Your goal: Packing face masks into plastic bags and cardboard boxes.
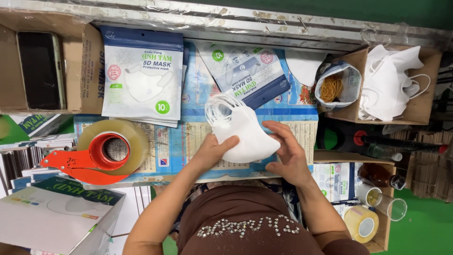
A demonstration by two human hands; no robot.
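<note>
While my left hand (212,152) pinches the lower edge of a stack of white masks (243,134) over the counter (188,137), fingers closed on it, my right hand (289,153) cups the stack's other side with fingers spread loosely. Just left lies a tape dispenser (101,153); mask packets (141,78) sit beyond.

We see a white folded fabric mask stack (245,134), a blue-and-white printed plastic mask pouch (141,75), a red-and-orange tape dispenser (89,158), and yellow rubber bands (331,88).
</note>
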